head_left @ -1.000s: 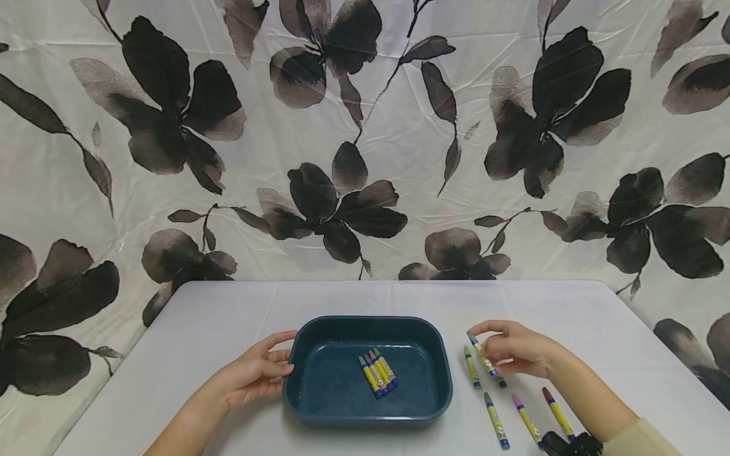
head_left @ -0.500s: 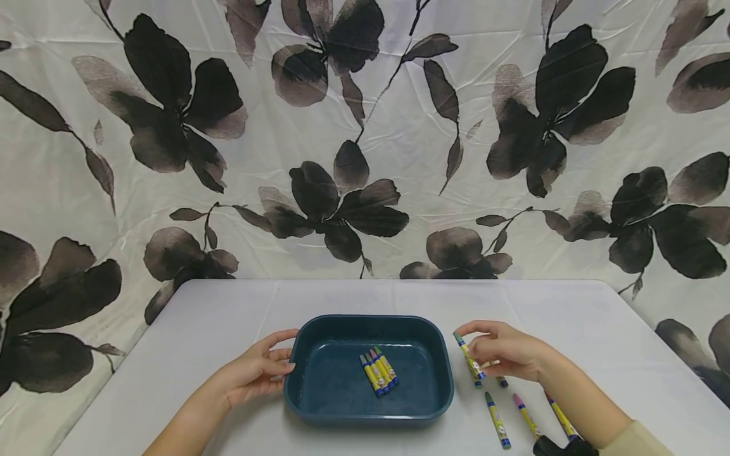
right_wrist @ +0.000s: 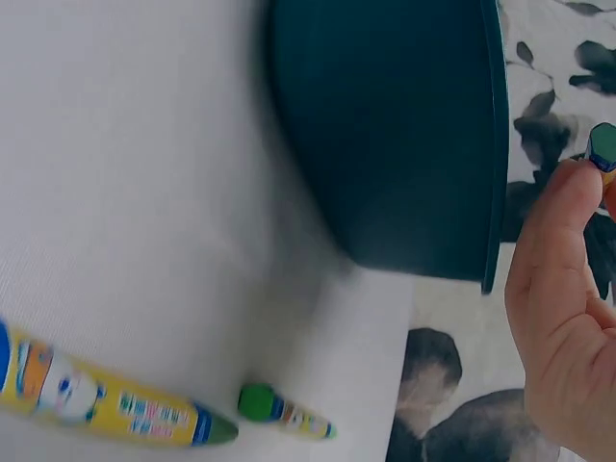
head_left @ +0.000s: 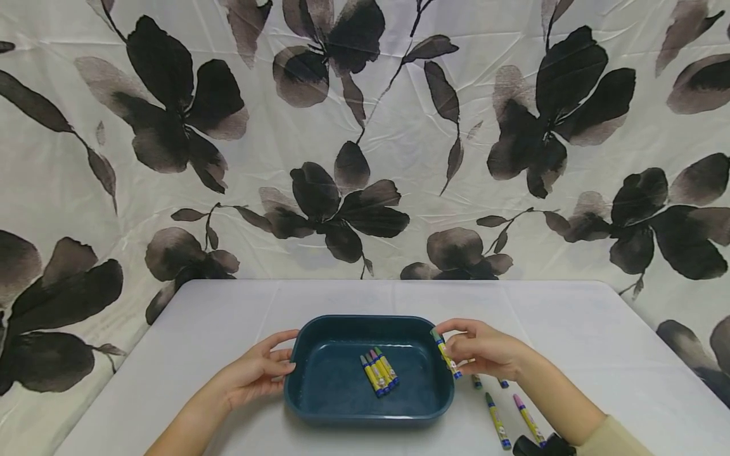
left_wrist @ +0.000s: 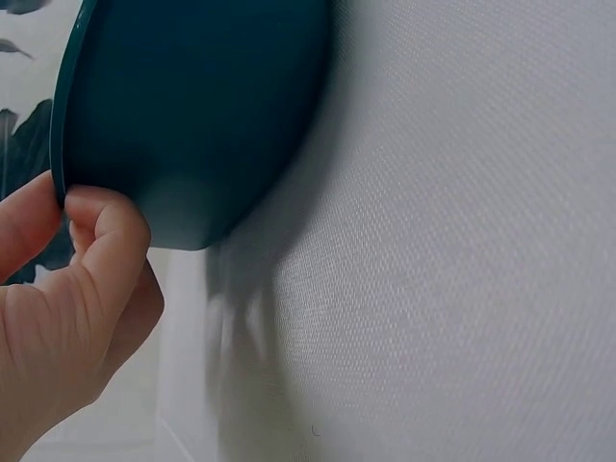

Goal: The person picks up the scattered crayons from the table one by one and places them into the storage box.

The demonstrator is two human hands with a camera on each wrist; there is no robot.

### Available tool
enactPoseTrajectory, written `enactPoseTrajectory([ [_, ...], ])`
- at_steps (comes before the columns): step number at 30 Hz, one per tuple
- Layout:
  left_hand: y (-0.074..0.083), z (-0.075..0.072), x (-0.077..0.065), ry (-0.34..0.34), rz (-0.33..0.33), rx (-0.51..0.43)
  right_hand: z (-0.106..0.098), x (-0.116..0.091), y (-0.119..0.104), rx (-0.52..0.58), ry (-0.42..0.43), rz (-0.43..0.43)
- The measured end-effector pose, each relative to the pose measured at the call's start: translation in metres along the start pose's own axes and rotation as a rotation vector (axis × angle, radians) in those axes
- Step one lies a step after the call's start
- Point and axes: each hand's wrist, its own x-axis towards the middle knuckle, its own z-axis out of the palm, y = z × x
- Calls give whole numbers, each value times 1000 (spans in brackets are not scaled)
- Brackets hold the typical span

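Observation:
A dark teal rectangular tray [head_left: 325, 399] stands on the white table. At its left rim, my left hand [head_left: 242, 379] pinches the edge between thumb and fingers; the left wrist view shows the grip on the tray wall [left_wrist: 202, 115] closely. Inside the tray lie several yellow-wrapped crayons [head_left: 379, 372], side by side. My right hand [head_left: 487, 349] holds a green crayon [head_left: 445, 352] by its wrapper, tilted, at the tray's right rim. From the right wrist view, the green end of that crayon [right_wrist: 603, 144] shows above the fingers, higher than the tray rim.
Right of the tray lie a dark green crayon [head_left: 498, 421] and a pink crayon [head_left: 528, 419]. Two more crayon ends [head_left: 476, 381] peek out below my right hand. A black wrist device [head_left: 542, 446] covers part of the front. A floral cloth [head_left: 365, 126] hangs behind the table.
My right hand has carried the green crayon leftward from among the loose crayons to the tray's right rim. The left hand and the tray have stayed put.

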Motion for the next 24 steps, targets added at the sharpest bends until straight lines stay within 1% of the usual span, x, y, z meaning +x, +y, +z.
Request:
enactPoseTrajectory([
  [4, -1, 0, 0, -3, -3, -5, 8, 8, 0, 3, -24, 2],
  [12, 0, 0, 0, -10, -4, -8, 20, 22, -5, -24, -12, 0],
  [18, -2, -1, 0, -21, 1, -10, 30, 33, -4, -29, -17, 10],
  [24, -1, -1, 0, -18, 2, -6, 43, 46, -1, -54, 5, 20],
])
